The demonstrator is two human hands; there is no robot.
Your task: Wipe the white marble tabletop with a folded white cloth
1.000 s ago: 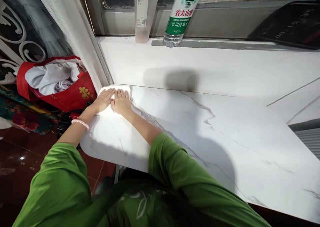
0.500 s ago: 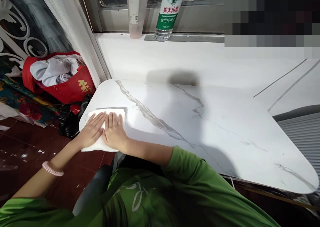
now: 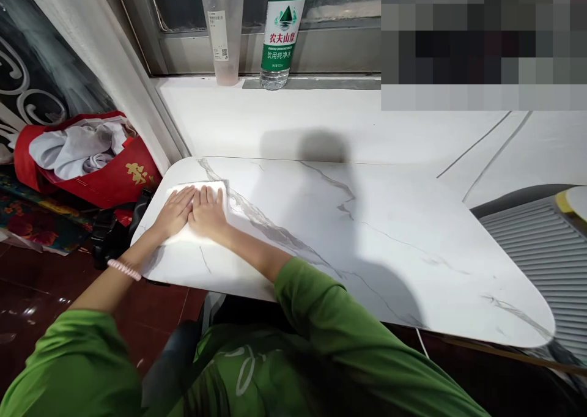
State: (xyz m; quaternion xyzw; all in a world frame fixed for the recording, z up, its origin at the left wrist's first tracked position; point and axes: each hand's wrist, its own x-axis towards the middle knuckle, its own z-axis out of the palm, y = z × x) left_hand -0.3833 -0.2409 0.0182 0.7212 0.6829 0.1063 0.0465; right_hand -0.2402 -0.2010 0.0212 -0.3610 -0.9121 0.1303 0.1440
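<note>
A white cloth (image 3: 183, 236) lies spread on the left part of a white marble-patterned tabletop (image 3: 389, 270). My left hand (image 3: 174, 212) presses flat on the cloth, fingers stretched out toward the window side. Close beside it, my right hand (image 3: 208, 212) also rests flat on the cloth with its fingers extended, and the two hands touch or nearly touch. Both palms hide the middle of the cloth. A pink coil band (image 3: 124, 269) circles my left wrist.
On the window ledge stand a clear plastic cup (image 3: 224, 38) and a green-labelled water bottle (image 3: 282, 38). A red bag (image 3: 105, 178) stuffed with pale fabric sits left of the table, near a white curtain (image 3: 92, 38). Grey ribbed surface (image 3: 536, 252) borders the right end.
Both hands and the cloth have slid away from the table's front edge toward the window side. The view has shifted slightly, showing more of the cup and bottle.
</note>
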